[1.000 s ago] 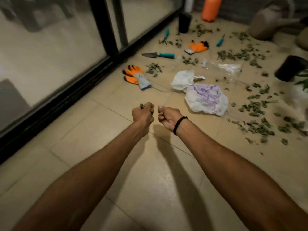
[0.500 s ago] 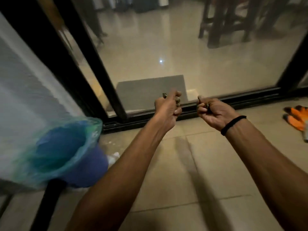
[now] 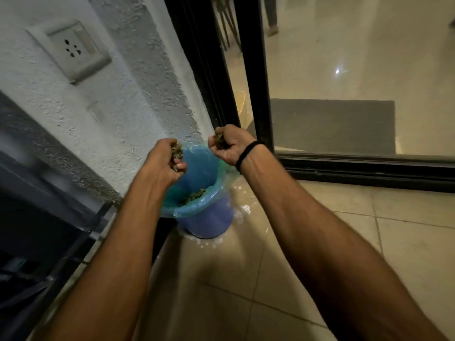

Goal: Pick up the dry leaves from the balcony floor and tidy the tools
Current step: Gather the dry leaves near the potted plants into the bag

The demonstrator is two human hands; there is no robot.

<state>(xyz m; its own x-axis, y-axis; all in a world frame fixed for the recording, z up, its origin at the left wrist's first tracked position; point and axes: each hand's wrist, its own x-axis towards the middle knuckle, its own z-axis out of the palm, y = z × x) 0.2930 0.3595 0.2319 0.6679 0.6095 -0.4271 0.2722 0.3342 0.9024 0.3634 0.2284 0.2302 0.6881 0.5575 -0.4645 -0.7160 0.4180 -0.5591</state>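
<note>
A blue bin [image 3: 209, 222] lined with a thin green bag stands on the balcony floor in the corner by the white wall. Some dry leaves [image 3: 193, 196] lie inside it. My left hand [image 3: 163, 163] hovers over the bin's left rim and grips a clump of dry leaves [image 3: 176, 151]. My right hand [image 3: 231, 146], with a black band on the wrist, is over the far right rim and holds another clump of leaves [image 3: 218, 139]. The tools are out of sight.
A rough white wall with a socket plate [image 3: 73, 50] rises on the left. A black sliding glass door frame [image 3: 253, 77] stands behind the bin, its track [image 3: 369, 171] running right. A dark rack [image 3: 37, 242] fills the lower left. Beige floor tiles [image 3: 246, 279] spread below.
My view swung left from the littered floor to the corner. Both hands carried their leaves from in front of the door to above the bin.
</note>
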